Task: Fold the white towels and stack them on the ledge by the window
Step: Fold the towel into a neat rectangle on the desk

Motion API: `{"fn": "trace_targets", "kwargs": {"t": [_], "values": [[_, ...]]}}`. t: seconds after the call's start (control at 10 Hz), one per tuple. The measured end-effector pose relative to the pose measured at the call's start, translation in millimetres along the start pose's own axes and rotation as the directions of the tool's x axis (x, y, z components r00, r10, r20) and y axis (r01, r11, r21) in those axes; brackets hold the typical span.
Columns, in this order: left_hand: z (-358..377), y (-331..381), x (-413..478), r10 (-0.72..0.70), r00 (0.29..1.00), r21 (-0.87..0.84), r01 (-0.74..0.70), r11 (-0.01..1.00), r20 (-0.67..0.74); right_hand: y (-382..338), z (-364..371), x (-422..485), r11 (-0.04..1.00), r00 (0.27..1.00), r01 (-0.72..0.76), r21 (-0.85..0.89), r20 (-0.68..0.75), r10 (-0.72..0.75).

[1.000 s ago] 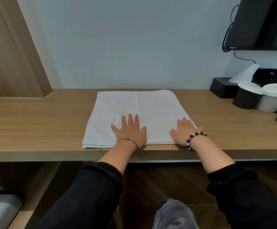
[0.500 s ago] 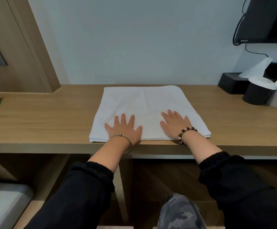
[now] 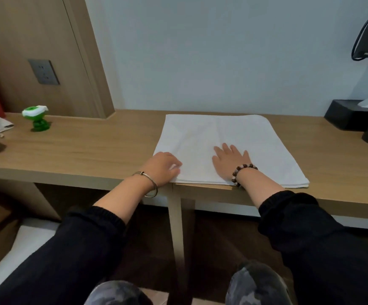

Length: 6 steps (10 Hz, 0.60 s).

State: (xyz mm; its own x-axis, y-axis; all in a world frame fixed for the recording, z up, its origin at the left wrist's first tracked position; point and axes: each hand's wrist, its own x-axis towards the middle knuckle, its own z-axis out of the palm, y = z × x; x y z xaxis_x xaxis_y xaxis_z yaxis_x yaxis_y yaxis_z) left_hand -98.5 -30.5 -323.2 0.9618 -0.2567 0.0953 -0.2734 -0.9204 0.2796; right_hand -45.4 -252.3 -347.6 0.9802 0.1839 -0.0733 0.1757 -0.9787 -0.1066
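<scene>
Now the towel (image 3: 229, 133) on the table (image 3: 90, 150) is pinned by the spread fingers of the right hand (image 3: 230, 164); its seven-o'clock corner, pinched in the curled fingers of the left hand (image 3: 162, 168), should be carried over squarely.

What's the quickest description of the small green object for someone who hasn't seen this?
Follow the long wooden desk to its left end, below the grey wall socket. The green object stands there, well left of the white towel. Nothing else on the desk is green.
</scene>
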Motion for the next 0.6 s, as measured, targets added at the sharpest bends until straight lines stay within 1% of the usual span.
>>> {"fn": "trace_targets", "kwargs": {"t": [0.1,0.2,0.3,0.4,0.5,0.6], "values": [[-19.8,-20.7,-9.7,-0.130,0.988,-0.080,0.123,0.989,-0.080,1.4,0.5,2.4,1.000,1.000,0.002,-0.001,-0.006,-0.002],[-30.9,-31.4,-16.9,-0.171,0.985,-0.130,0.167,0.977,-0.025,0.7,2.9,1.9,1.000,1.000,0.003,0.000,-0.027,-0.003],[-35.2,-33.9,-22.7,-0.140,0.990,-0.137,0.143,0.980,0.029,2.1,2.6,2.0,1.000,0.999,0.004,0.009,-0.040,-0.003],[-41.4,-32.5,-23.8,-0.067,0.997,-0.020,0.068,0.998,0.041,2.2,3.0,2.2,1.000,0.999,0.003,0.010,-0.042,-0.003],[-48.0,-31.6,-24.7,-0.019,0.995,0.083,0.011,0.996,0.094,1.9,3.0,2.4,1.000,0.999,0.002,0.012,-0.048,-0.002],[-48.9,-31.5,-24.9,0.026,0.993,0.164,-0.044,0.985,0.111,1.6,3.0,2.3,1.000,0.999,-0.001,0.013,-0.050,0.001]]}}
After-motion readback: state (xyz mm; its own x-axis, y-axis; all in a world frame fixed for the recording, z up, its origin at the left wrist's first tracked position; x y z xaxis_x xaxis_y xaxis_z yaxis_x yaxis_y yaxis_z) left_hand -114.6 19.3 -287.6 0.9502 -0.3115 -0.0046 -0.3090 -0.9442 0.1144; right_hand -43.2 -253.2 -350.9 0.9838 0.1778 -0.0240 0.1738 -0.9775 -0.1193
